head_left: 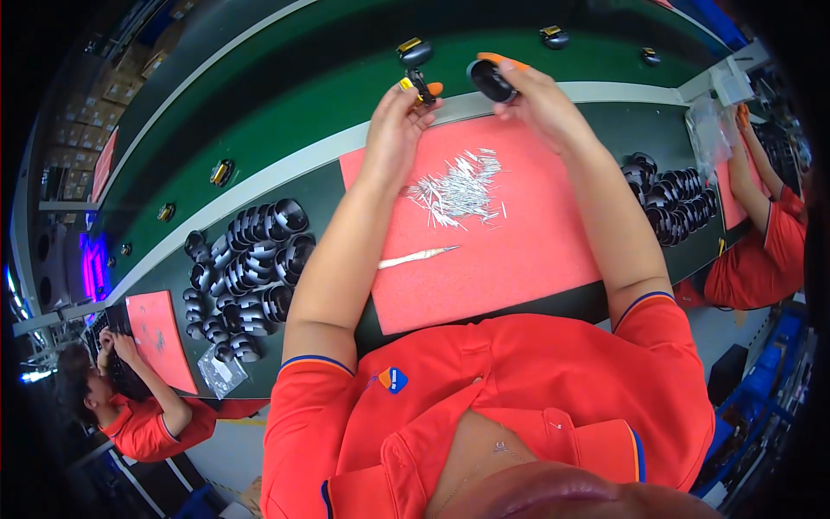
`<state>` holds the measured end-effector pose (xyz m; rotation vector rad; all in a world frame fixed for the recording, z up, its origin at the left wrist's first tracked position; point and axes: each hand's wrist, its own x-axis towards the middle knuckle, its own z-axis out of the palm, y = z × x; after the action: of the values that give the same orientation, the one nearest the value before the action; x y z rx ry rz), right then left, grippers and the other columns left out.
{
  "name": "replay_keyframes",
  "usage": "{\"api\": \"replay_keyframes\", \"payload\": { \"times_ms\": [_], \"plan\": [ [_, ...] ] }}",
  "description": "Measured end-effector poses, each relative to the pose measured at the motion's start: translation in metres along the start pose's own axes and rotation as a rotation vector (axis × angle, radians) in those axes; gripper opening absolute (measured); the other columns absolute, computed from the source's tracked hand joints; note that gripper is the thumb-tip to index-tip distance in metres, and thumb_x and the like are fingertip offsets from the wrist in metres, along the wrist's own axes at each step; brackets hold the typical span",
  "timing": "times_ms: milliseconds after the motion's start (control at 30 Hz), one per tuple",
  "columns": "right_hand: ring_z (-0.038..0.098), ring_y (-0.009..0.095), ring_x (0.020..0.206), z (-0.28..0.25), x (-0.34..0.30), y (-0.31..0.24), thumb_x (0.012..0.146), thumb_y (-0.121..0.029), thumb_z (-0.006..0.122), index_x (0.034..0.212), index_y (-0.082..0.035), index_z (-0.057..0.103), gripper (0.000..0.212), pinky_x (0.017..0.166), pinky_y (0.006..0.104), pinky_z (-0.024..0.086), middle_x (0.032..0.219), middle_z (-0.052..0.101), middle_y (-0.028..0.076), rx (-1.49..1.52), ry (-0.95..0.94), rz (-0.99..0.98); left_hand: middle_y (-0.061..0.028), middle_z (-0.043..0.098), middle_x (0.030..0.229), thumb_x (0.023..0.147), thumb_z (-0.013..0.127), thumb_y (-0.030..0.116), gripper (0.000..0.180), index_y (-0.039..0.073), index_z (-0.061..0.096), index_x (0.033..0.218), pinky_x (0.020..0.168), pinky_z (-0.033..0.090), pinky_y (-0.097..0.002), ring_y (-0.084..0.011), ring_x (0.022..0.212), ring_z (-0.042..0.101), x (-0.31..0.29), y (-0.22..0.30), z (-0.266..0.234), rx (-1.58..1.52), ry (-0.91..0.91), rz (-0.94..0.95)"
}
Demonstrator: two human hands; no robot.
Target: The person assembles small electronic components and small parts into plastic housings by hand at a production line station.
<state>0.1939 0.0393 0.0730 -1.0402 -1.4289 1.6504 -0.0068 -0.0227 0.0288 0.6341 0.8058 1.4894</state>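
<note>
My left hand (396, 125) is closed on a small black part with a yellow piece (420, 86), held up over the far edge of the work surface. In my right hand (546, 102) is a rounded black plastic shell (493, 80), its hollow side showing. Orange covers sit on a finger of each hand. The two parts are apart. Below and between my forearms lies a pink foam mat (493, 285), bearing a loose heap of thin silvery pins (458, 192). A slim pointed tool (419, 257) with a pale handle lies near my left forearm.
A green conveyor belt (294, 108) runs along the far side, carrying black-and-yellow assemblies such as one (414, 52) beyond my left hand. Rows of black shells (251, 264) stand left, more shells (679, 203) right. Co-workers in red sit at both sides (160, 424) (761, 259).
</note>
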Motion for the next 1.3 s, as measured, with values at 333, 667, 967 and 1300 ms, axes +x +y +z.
{"api": "replay_keyframes", "payload": {
  "times_ms": [333,667,967,1300],
  "plan": [
    [0.061,0.015,0.094,0.028,0.003,0.031,0.092,-0.02,0.057,0.134,-0.006,0.045,0.046,0.085,0.0272,0.047,0.109,0.06,0.009,-0.479,0.146,-0.376,-0.0078,0.061,0.11,0.094,0.052,0.017,0.032,0.0,0.051,0.121,0.09,0.047,-0.0283,-0.0168,0.103,0.06,-0.005,-0.019,0.005,0.139,0.044,0.087],
    [0.06,0.016,0.1,0.042,-0.008,0.028,0.088,-0.019,0.064,0.126,-0.005,0.056,0.041,0.087,0.0284,0.047,0.115,0.061,0.01,-0.599,0.195,-0.633,-0.0084,0.062,0.108,0.09,0.062,0.013,0.044,-0.002,0.048,0.128,0.087,0.05,-0.0244,-0.0112,0.095,0.061,-0.008,-0.021,0.009,0.167,0.088,0.095],
    [0.062,0.02,0.1,0.035,0.0,0.036,0.087,-0.018,0.065,0.124,-0.006,0.057,0.04,0.081,0.0282,0.049,0.112,0.061,0.01,-0.672,0.213,-0.657,-0.0096,0.062,0.107,0.088,0.066,0.015,0.046,-0.002,0.049,0.127,0.087,0.05,-0.0247,-0.0122,0.094,0.061,-0.005,-0.023,0.008,0.173,0.074,0.097],
    [0.064,0.018,0.093,0.037,-0.003,0.028,0.079,-0.017,0.073,0.117,-0.003,0.059,0.042,0.08,0.0293,0.05,0.104,0.065,0.011,-0.693,0.243,-0.577,-0.0109,0.062,0.109,0.087,0.066,0.014,0.042,-0.003,0.052,0.123,0.086,0.052,-0.0264,-0.014,0.096,0.061,-0.007,-0.021,0.01,0.2,0.113,0.115]
  ]
}}
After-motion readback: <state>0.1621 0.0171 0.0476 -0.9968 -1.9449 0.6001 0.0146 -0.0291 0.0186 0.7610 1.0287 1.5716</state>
